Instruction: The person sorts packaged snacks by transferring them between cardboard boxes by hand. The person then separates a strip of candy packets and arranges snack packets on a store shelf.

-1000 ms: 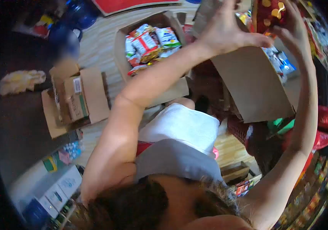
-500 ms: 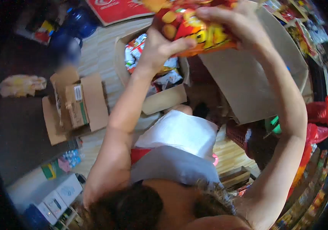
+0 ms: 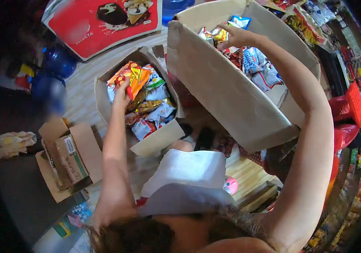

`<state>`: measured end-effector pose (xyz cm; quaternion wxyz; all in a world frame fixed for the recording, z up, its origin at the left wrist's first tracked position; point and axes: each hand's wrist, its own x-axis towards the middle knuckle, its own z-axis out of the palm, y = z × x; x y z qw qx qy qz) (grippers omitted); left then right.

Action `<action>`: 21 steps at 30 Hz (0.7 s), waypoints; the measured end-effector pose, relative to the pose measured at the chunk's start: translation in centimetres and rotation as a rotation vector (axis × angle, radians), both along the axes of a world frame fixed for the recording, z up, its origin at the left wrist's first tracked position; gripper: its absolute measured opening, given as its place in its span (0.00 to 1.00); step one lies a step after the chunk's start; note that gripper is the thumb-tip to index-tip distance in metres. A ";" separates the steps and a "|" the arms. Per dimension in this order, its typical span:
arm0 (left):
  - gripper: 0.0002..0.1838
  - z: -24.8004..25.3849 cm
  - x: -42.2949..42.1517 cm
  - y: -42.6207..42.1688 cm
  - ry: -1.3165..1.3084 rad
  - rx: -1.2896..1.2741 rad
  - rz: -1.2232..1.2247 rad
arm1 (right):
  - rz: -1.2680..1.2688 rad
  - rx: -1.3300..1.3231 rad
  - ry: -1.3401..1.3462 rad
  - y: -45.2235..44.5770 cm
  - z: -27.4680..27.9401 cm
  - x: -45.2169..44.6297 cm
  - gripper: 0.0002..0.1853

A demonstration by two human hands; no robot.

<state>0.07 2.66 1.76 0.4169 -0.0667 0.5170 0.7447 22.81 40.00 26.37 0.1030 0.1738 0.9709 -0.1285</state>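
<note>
Left hand holding orange bag, over box left of big carton, right hand inside carton, grip unclear

Dev: Home or shop?
Me: Shop, small grocery type.
Dev: Evidence?
Me: Rows of small bright packets along my far right, labels too small to read. Bagged snacks by the lot, in the big carton to my right and the smaller carton ahead.
Dev: Fixtures?
Me: Red panel with ice-cream pictures, brand lettering ending "CTA". Blue container left of it, looks like a water jug. Pale wood-look floor.
Dev: Sales area or stockroom?
Me: Can't tell. Stock's packed close around me either way.
</note>
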 end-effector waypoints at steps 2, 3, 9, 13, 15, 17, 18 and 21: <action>0.17 -5.8 -2.8 0.5 0.050 0.019 0.064 | 0.026 0.020 0.038 2.2 -3.1 -1.1 0.55; 0.18 -8.2 -4.1 0.0 0.096 -0.021 0.087 | 0.001 0.018 0.081 2.4 -4.7 -1.7 0.59; 0.26 -5.3 -1.0 0.9 0.075 0.023 0.161 | 0.008 -0.103 0.365 0.3 -11.7 -1.1 0.33; 0.28 -1.7 1.2 -0.7 0.453 -0.372 0.101 | -0.002 -0.104 0.262 0.7 -8.3 -0.5 0.24; 0.33 -1.0 2.4 -1.6 0.575 -0.427 0.104 | 0.006 -0.038 0.344 1.7 -4.9 0.3 0.25; 0.32 2.2 3.8 -2.6 0.715 -0.486 0.073 | -0.118 0.014 0.388 0.9 0.8 0.9 0.23; 0.31 3.1 3.7 -2.7 0.754 -0.456 0.049 | -0.080 0.054 0.462 1.2 4.0 1.4 0.24; 0.29 7.5 4.3 -3.4 0.825 -0.297 -0.022 | 0.000 0.186 0.711 -3.2 13.0 3.0 0.26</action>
